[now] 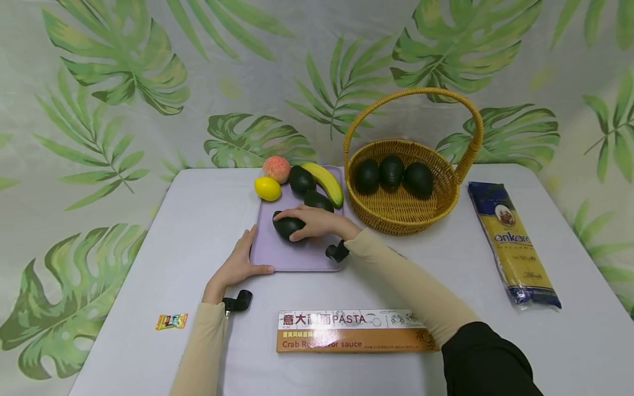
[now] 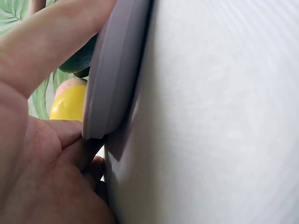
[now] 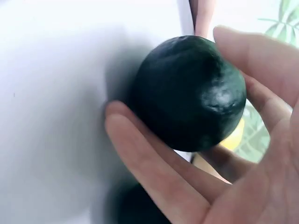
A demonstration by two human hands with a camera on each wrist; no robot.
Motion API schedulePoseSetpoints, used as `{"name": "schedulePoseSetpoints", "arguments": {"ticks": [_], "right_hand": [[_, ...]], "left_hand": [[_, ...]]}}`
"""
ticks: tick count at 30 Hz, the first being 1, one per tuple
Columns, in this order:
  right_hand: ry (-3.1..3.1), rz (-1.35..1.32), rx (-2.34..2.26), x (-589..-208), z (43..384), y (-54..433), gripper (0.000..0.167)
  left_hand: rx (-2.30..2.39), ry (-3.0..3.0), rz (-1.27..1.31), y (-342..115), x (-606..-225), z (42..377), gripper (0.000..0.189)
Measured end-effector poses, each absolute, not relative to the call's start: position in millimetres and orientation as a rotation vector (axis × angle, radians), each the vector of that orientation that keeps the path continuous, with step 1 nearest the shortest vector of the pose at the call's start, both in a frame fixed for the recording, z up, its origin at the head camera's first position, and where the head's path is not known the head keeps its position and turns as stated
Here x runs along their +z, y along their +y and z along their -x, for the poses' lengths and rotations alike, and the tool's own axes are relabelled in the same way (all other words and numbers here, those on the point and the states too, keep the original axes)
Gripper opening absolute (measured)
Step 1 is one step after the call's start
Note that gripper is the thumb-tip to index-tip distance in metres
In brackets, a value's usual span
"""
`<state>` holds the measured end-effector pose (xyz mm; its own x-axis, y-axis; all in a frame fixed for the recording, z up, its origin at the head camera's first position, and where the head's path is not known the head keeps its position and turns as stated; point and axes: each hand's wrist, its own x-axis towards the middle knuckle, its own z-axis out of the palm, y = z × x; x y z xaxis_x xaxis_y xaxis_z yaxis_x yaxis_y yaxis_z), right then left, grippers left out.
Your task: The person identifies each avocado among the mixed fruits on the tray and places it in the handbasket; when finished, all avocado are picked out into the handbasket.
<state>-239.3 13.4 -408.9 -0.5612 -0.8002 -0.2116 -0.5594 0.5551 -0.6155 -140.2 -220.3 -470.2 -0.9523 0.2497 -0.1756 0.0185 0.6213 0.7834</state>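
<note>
My right hand [image 1: 317, 221] curls its thumb and fingers round an avocado [image 3: 187, 93] low over the lilac tray [image 1: 292, 258]. My left hand [image 1: 240, 261] spreads at the tray's near left corner, thumb along the front edge and fingers along the left side. Close behind the right hand lies a second avocado [image 1: 318, 201], partly covered by it. At the tray's back are another avocado [image 1: 301, 180], a peach [image 1: 276, 169], a lemon [image 1: 268, 188] and a banana [image 1: 327, 184]. In the left wrist view, the tray's side wall [image 2: 110, 84] stands right by the fingers.
Right of the tray stands a wicker basket [image 1: 396, 217] with a tall handle, holding three avocados [image 1: 391, 172]. A pasta bag [image 1: 515, 245] lies far right. In front, a pasta box [image 1: 346, 331] lies partly under the right forearm. A small wrapped snack [image 1: 171, 321] is at left.
</note>
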Motion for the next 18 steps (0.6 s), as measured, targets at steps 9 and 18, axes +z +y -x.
{"name": "schedulePoseSetpoints", "arguments": {"ticks": [9,18], "right_hand": [[2.252,1.104,-0.870,-408,232,22,0.053],[1.971,1.024,-1.194,-384,231,62,0.054]], "left_hand": [[1.248,2.581,-0.236,-220,-471,140,0.116],[1.240,2.592,-0.218,-220,-472,140,0.116]]}}
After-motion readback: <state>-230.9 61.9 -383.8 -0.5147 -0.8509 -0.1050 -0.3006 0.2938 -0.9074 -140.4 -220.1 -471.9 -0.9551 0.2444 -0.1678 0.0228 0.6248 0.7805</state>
